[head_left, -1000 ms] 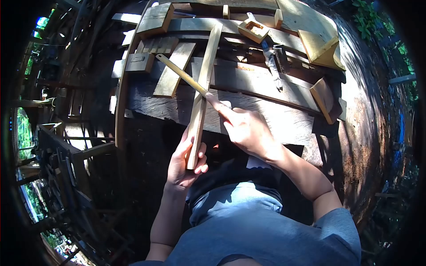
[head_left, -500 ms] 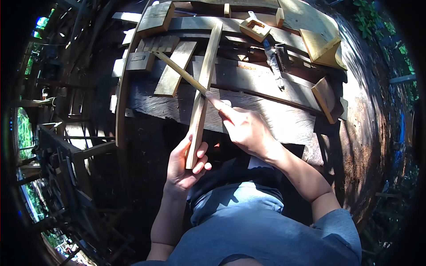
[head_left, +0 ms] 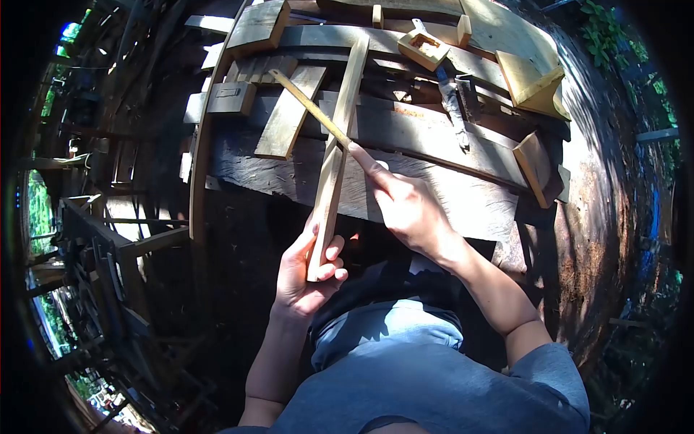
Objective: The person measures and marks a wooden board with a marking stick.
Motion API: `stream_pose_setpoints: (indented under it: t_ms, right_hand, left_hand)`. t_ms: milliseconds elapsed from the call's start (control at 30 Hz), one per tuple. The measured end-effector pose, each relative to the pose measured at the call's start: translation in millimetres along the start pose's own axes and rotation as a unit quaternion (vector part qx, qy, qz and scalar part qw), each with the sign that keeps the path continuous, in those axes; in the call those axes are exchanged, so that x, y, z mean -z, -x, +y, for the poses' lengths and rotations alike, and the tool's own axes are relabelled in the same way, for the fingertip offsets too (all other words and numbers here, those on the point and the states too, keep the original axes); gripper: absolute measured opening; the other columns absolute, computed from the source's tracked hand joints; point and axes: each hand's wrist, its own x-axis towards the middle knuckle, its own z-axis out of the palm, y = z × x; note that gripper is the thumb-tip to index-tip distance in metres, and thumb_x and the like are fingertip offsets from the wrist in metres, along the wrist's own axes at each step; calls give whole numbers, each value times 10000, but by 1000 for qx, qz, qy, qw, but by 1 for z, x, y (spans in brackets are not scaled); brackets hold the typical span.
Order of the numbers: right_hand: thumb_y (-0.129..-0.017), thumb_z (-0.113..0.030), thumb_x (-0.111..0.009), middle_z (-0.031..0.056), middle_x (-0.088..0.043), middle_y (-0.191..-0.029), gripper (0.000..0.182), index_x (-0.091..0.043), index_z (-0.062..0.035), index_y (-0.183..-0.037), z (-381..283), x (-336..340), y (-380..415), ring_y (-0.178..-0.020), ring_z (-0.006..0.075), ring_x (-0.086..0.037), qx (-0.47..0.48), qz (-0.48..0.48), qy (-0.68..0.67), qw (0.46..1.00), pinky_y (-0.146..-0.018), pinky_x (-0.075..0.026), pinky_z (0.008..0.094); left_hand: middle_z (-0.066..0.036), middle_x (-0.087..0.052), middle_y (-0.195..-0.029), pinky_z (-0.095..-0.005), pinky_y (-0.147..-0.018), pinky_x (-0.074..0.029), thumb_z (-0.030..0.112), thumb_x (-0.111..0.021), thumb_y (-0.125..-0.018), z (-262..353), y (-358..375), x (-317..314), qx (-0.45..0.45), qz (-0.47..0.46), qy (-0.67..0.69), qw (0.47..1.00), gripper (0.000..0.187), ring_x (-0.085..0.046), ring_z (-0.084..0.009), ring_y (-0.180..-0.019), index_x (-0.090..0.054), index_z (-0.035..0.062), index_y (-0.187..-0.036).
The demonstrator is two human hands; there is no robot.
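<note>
My left hand is closed around the near end of a long wooden strip, which slants up and away over the bench. Crossing the top of that strip is a narrow, flat, yellow-brown stick, shaped like a file. My right hand grips the stick's near end, with the index finger stretched along it and the other fingers curled under. The stick points to the far left, and its far part overlaps a short board in this view. The handle end is hidden in my right palm.
A slatted wooden bench spans the area ahead. On it are a thick wood block, a small hollowed block, a paint-smeared tool and an angled wood piece. A large log lies at right, a wooden frame at left.
The yellow-brown stick and my right hand have moved slightly up and right across the wooden strip. My left hand keeps its hold, and the whole view has shifted a little.
</note>
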Motion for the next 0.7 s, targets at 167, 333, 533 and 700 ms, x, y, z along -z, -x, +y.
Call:
stream_pose_setpoints:
  t_ms: [167,333,533,700]
  right_hand:
    - [-989,-148,-480,227,-669,-862,462,-464,-235,-1443,28,4,-80,-696,360,-663,10,98,-3,995,-653,-495,431]
    - [-988,-147,-493,225,-667,-841,471,-462,-247,-1446,25,8,-79,-693,352,-669,6,83,26,996,-644,-497,433]
    - [-972,-125,-505,219,-641,-750,551,-397,-299,-1483,-1,5,-13,-678,362,-670,-15,-14,34,999,-662,-510,447]
    - [-967,-163,-512,250,-655,-790,474,-473,-236,-1433,27,16,-113,-676,374,-680,28,134,10,991,-578,-495,472]
  left_hand:
    - [-33,-477,-744,-292,-558,-511,357,-362,-1071,2,2,-6,4,-10,3,1000,316,-474,-59,-451,-549,128,-1185]
    - [-44,-474,-750,-282,-558,-507,304,-386,-1067,2,2,-9,-21,2,4,1000,250,-446,-64,-439,-544,139,-1170]
    - [-91,-486,-836,-318,-604,-546,232,-447,-1044,4,1,3,12,-13,62,998,450,-500,-106,-553,-339,261,-1480]
    - [-48,-467,-792,-314,-643,-541,339,-413,-1058,7,2,-2,9,-27,27,999,289,-502,-86,-564,-558,113,-1166]
